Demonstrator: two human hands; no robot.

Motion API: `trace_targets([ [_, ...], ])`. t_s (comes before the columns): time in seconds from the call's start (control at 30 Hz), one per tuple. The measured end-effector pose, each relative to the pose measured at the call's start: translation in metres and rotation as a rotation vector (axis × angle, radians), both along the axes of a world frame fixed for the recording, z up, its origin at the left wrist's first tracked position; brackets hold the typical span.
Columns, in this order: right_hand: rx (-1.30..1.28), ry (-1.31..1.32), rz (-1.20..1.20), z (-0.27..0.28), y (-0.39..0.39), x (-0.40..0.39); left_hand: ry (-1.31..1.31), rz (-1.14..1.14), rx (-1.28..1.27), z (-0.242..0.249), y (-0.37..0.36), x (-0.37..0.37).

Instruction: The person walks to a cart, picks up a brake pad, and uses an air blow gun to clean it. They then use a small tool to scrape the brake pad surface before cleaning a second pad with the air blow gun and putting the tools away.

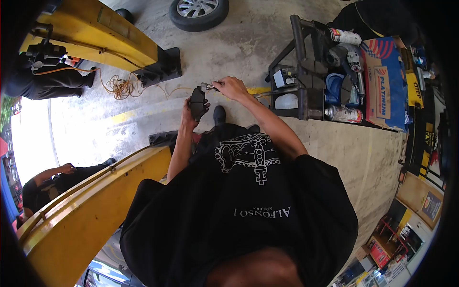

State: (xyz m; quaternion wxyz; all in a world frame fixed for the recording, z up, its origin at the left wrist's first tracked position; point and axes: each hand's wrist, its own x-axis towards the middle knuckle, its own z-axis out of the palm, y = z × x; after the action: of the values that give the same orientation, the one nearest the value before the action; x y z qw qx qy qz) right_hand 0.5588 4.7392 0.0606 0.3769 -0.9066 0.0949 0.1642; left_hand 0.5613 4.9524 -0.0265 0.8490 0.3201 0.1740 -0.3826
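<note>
A dark brake pad (pixel 197 101) stands tilted in my left hand (pixel 190 115), whose fingers are wrapped round its lower part and edge. My right hand (pixel 231 89) is closed in a pinch, level with the pad's upper end. From its fingertips a small shiny metal piece (pixel 207 86) reaches toward the pad's top edge; I cannot tell what kind of piece it is. Both hands are held out in front of my black shirt (pixel 239 201), above the concrete floor.
Right of my hands stands a tool cart (pixel 306 62) with spray cans (pixel 344 114) and a blue box (pixel 385 86). Yellow lift posts (pixel 114 38) rise on the left, near a coiled orange hose (pixel 123 87). A wheel (pixel 199 12) lies ahead. Other people (pixel 62 179) are at the left.
</note>
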Motion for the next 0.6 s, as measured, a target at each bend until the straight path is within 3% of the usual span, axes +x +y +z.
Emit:
trace_targets([
  [0.1,-0.029,-0.014,0.109,0.0,0.003,0.002,-0.001,-0.044,0.059,-0.001,0.003,-0.004],
  [0.23,-0.014,-0.034,0.052,-0.004,0.006,0.006,0.034,-0.054,0.108,0.004,-0.002,-0.009],
  [0.43,-0.05,-0.045,0.156,-0.009,0.011,-0.002,-0.016,-0.048,0.064,-0.004,-0.001,-0.01],
  [0.5,-0.055,-0.156,0.161,-0.008,0.016,-0.012,-0.01,-0.036,0.085,-0.004,0.0,-0.008],
  [0.6,-0.076,-0.056,0.14,-0.001,0.02,-0.014,0.002,0.015,0.069,-0.012,-0.003,-0.008],
])
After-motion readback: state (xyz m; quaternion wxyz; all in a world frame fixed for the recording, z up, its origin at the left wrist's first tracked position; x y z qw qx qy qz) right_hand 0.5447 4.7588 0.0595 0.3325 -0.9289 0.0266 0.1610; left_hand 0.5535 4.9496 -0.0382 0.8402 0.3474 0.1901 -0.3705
